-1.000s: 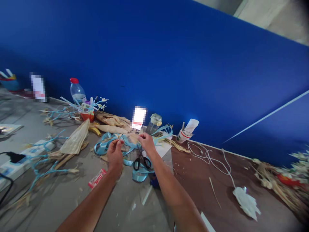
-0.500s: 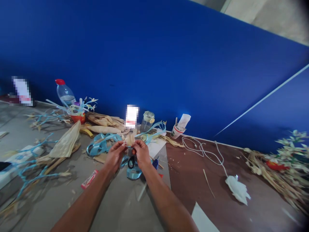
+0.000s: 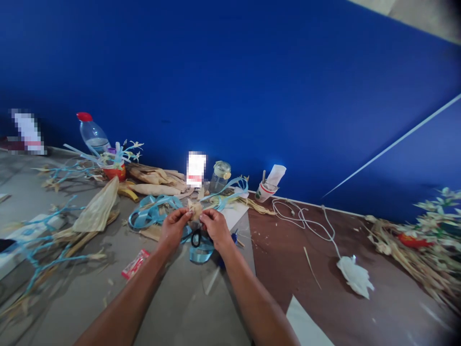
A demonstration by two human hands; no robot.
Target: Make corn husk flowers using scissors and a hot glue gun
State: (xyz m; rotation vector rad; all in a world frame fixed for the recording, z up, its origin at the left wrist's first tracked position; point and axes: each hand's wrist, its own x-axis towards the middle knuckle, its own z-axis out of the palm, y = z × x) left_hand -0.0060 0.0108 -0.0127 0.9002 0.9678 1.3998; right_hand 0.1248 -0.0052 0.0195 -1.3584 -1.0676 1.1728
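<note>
At the far left of the grey desk [image 3: 173,312], a red-capped water bottle [image 3: 91,135] stands against the blue wall, with a red cup [image 3: 114,170] of pale-blue stems just beside it. A broad dried leaf [image 3: 96,207] lies in front of them, and a small red packet [image 3: 135,264] rests nearer to you. Loops of light-blue ribbon [image 3: 148,215] sprawl just left of your hands.

Your left hand [image 3: 174,229] and right hand [image 3: 216,228] meet above the desk. The fingertips of both are pinched on a small tan husk piece [image 3: 195,208], held up between them over the ribbon. Black-handled scissors [image 3: 196,237] lie directly beneath, partly hidden by your right hand.

Behind your hands, a glass jar [image 3: 219,176] sits by the wall, and a paper cup [image 3: 265,191] stands further right. A white cord [image 3: 302,220] snakes across the brown surface to a white crumpled shape [image 3: 355,278]. A heap of dried stalks [image 3: 414,250] fills the right edge.
</note>
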